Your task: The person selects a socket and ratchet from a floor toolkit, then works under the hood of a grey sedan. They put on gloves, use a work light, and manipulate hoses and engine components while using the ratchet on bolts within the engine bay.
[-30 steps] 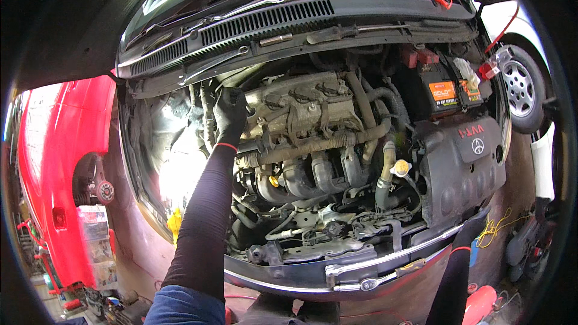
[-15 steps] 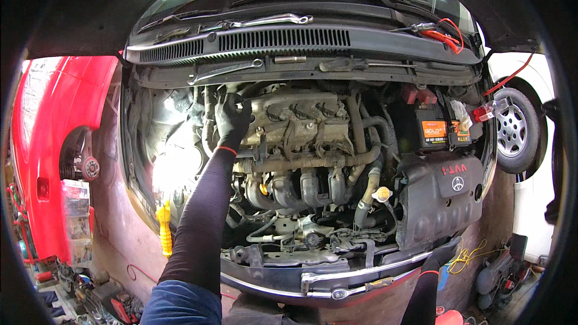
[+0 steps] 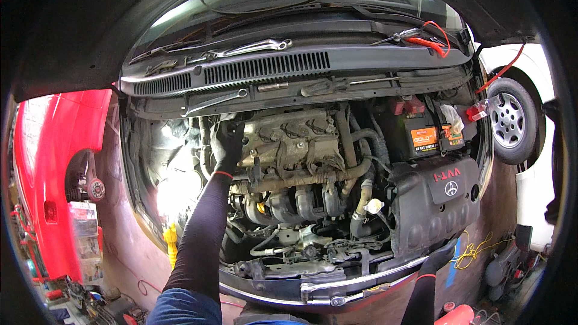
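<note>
My left hand [image 3: 227,145], in a dark glove, reaches to the left end of the engine [image 3: 289,138], beside a black hose [image 3: 204,144]. Its fingertips go down into shadow there, and whether they grip anything is hidden. My right hand [image 3: 438,260], also dark-gloved, lies with stretched fingers on the car's front edge, just below the black plastic engine cover [image 3: 430,216]. It holds nothing that I can see.
Wrenches [image 3: 256,47], another wrench [image 3: 214,103] and a screwdriver [image 3: 322,88] lie along the cowl. A battery [image 3: 424,138] sits at the right. A yellow-handled thing [image 3: 171,247] is at the left fender. A red car [image 3: 51,174] stands alongside.
The view has shifted, so the engine bay sits slightly lower and tilted. My left hand remains at the engine's left end, its fingers now deeper in shadow. My right hand stays on the front edge.
</note>
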`<state>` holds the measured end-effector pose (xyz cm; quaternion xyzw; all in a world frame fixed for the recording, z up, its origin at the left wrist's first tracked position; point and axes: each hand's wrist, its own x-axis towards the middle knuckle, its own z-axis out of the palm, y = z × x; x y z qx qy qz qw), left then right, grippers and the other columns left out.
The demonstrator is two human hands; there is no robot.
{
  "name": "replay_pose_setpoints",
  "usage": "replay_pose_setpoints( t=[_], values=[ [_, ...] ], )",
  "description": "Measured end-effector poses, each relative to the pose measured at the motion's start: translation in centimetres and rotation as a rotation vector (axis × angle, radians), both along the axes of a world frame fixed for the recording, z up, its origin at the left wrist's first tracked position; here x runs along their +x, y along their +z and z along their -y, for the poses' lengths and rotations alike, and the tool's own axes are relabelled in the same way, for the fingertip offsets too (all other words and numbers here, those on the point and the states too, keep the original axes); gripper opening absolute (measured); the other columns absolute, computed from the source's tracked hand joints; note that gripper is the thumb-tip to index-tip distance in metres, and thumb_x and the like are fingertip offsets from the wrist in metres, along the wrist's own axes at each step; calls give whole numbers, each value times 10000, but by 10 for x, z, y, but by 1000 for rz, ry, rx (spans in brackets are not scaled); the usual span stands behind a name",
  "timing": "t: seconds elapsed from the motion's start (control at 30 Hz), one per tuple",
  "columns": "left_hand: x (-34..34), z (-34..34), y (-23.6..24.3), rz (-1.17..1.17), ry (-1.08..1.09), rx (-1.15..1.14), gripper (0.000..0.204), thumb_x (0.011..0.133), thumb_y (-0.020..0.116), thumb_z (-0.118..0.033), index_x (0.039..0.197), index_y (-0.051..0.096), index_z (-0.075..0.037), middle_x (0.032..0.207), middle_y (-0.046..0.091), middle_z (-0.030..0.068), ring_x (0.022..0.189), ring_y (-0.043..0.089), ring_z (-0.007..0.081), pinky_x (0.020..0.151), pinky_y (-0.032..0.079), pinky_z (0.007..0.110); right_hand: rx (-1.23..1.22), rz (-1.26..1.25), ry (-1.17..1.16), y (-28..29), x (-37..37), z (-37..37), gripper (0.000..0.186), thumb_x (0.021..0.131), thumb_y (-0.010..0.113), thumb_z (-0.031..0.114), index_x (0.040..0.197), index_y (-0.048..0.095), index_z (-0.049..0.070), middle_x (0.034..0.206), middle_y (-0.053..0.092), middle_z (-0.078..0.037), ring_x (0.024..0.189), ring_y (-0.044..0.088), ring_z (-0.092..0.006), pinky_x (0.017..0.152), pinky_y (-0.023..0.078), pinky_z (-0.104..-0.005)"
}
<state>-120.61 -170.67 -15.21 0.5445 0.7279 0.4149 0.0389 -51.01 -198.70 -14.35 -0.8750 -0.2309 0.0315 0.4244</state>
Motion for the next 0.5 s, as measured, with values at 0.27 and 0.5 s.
replay_pose_setpoints(
  t=[0.27, 0.5],
  values=[
    [-3, -2, -4, 88, -39, 1, 204, 855, 749, -227, 872, 631, -62, 899, 661, 130, 889, 637, 353, 791, 516, 461, 50, 33, -13, 1, -5, 0, 519, 1102, 426, 303, 1424, 537, -88, 1409, 610, -253, 1254, 620, -354, 1065, 478, -415],
    [-7, -3, -7, -7, -47, 17, 266, 836, 781, -292, 909, 652, -72, 962, 661, 157, 1003, 624, 365, 871, 496, 492, 97, 139, 39, -3, -4, -2, 524, 1102, 407, 312, 1416, 542, -86, 1374, 630, -257, 1227, 628, -364, 1058, 478, -420]
  ],
)
